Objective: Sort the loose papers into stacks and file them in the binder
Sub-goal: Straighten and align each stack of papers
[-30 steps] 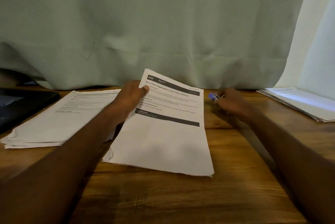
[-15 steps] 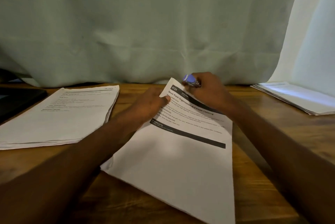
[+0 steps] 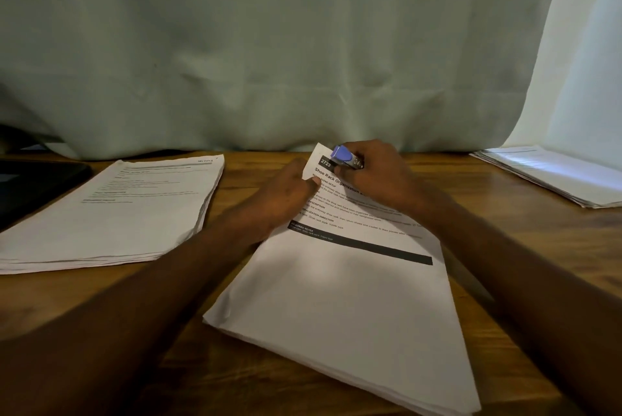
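A stack of printed papers point(image 3: 343, 297) headed "Shoe Rack Organization" lies tilted on the wooden table in front of me. My left hand point(image 3: 286, 196) pinches the stack's upper left edge near the top corner. Just right of it, my right hand point(image 3: 377, 173) grips a small blue-and-silver stapler point(image 3: 345, 156) set over that top left corner. Whether the stapler's jaws are around the paper is hidden by my fingers.
A second paper stack point(image 3: 117, 213) lies at the left. A third stack point(image 3: 552, 176) lies at the far right edge. A dark flat object point(image 3: 30, 183) sits at the far left. A pale green curtain point(image 3: 269, 45) hangs behind the wooden table point(image 3: 521, 240).
My right hand has carried the stapler from the table on the right to the stack's top left corner. The stack has swung and moved nearer to me.
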